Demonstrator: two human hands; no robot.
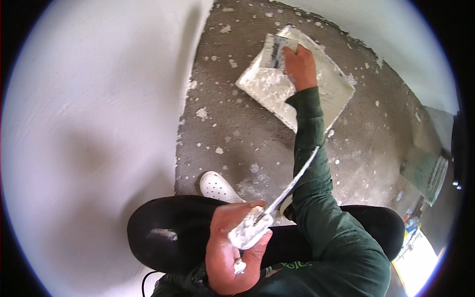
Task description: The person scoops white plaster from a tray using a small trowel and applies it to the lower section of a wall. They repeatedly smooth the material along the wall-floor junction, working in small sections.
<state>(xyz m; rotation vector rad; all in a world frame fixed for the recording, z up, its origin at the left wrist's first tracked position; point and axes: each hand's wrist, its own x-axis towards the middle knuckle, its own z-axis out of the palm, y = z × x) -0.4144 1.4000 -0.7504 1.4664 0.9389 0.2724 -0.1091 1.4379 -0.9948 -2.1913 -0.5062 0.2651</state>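
My left hand (235, 257) grips a plaster-smeared tool (247, 227) in front of my lap, its long thin blade seen edge-on and pointing up to the right. My right hand (301, 67), arm stretched forward, is closed on a flat metal putty knife (272, 52) at the far corner of a square board (329, 99) coated in pale plaster. The board lies on the grey floor (222, 128), and my right sleeve covers part of it.
A white wall (89, 99) runs along my left, another pale wall (396, 39) across the top right. A greenish stack of sheets (420, 175) stands at the right edge. Below me are my bent knees and a white clog (217, 187). Plaster flecks spot the floor.
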